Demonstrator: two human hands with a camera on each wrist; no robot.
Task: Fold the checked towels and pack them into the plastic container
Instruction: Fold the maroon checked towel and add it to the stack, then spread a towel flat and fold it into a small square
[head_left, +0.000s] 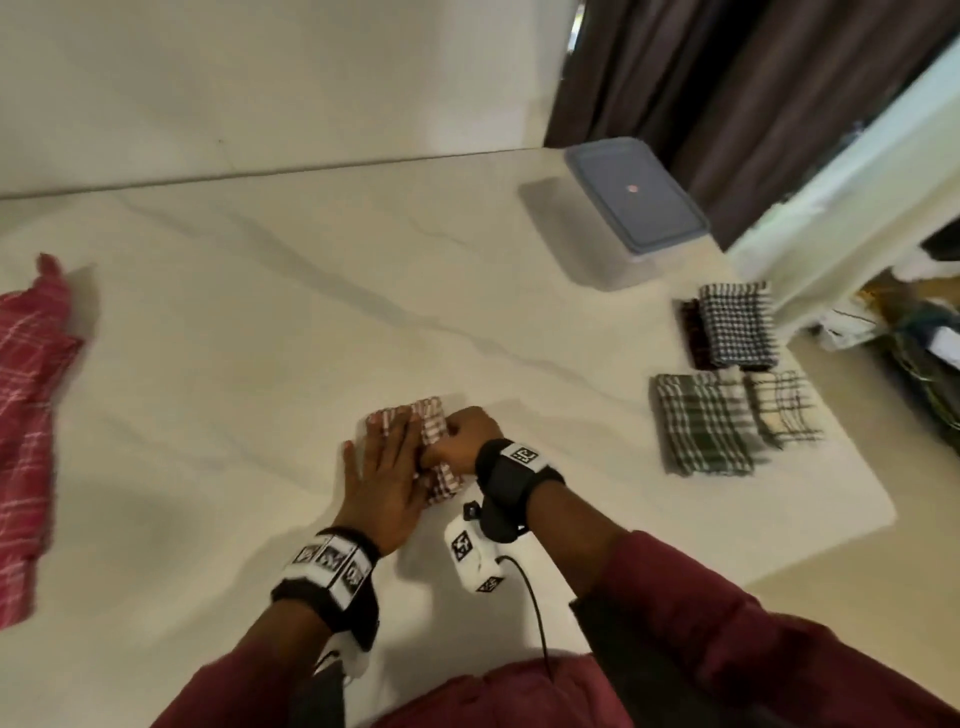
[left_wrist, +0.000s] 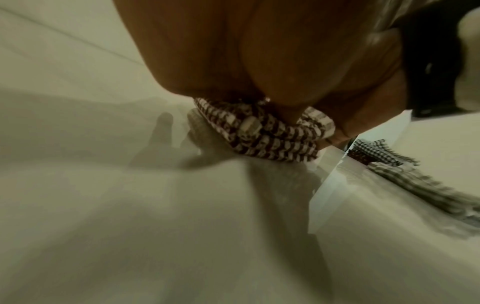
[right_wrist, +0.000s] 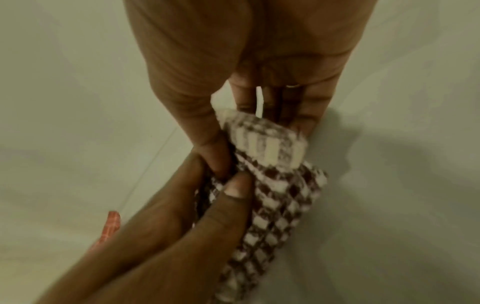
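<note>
A small red-and-white checked towel, folded into a thick pad, lies on the white table near its front edge. My left hand lies flat on it, fingers straight, pressing the layers down. My right hand grips the towel's right edge; in the right wrist view its thumb and fingers pinch the folded end of the towel. The left wrist view shows the stacked layers of the towel under my palm. The plastic container stands at the back right with its blue-grey lid on.
Folded towels lie at the right edge: a black-and-white checked one on a dark red one, a green checked one and a cream one. An unfolded red checked towel lies at the far left. Dark curtains hang behind.
</note>
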